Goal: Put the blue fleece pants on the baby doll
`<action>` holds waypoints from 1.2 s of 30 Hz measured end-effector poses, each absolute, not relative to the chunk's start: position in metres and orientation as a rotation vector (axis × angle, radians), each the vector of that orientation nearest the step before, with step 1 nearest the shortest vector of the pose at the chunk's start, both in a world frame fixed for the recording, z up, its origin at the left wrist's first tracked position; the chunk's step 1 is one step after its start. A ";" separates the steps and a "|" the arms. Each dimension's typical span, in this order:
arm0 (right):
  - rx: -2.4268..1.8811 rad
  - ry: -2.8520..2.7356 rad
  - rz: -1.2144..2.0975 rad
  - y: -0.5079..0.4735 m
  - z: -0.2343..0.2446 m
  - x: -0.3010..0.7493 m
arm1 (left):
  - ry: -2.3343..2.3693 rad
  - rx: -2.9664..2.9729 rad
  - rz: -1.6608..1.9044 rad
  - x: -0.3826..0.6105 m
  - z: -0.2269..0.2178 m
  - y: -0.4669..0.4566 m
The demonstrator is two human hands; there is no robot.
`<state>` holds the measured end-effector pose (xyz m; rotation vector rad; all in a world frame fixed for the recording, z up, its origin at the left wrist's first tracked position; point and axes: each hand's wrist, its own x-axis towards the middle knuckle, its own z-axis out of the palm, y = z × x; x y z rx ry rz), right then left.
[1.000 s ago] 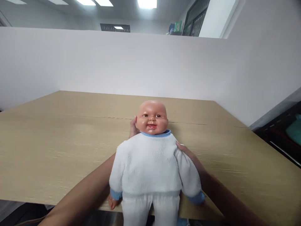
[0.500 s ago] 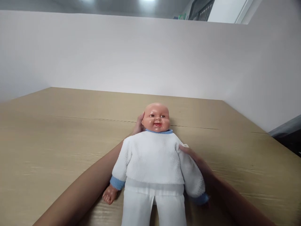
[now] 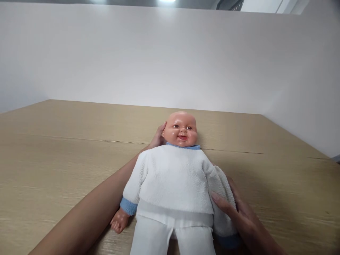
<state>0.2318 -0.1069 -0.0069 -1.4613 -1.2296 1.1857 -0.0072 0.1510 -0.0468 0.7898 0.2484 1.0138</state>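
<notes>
One doll, head toward the tabletop's far edge, my left hand cupping its head, my right hand clasping its sleeve.

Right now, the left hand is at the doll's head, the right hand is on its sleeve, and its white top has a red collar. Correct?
Not quite: in the head view, the collar is blue, not red. The left hand is at the doll's head, the right hand on its sleeve, and its top is white.
</notes>
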 end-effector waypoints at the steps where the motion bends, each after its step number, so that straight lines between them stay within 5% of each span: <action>1: -1.479 -1.253 1.167 -0.105 -0.009 0.235 | 0.269 0.777 0.942 -0.010 -0.046 0.153; 6: -1.646 -1.412 0.991 -0.091 -0.018 0.253 | 0.312 0.696 0.664 -0.020 -0.040 0.158; 17: -1.687 -1.629 0.582 -0.097 -0.035 0.261 | 0.428 0.755 0.845 -0.021 -0.031 0.160; 36: -1.639 -1.626 0.464 -0.102 -0.040 0.247 | 0.434 0.834 0.805 -0.020 -0.036 0.158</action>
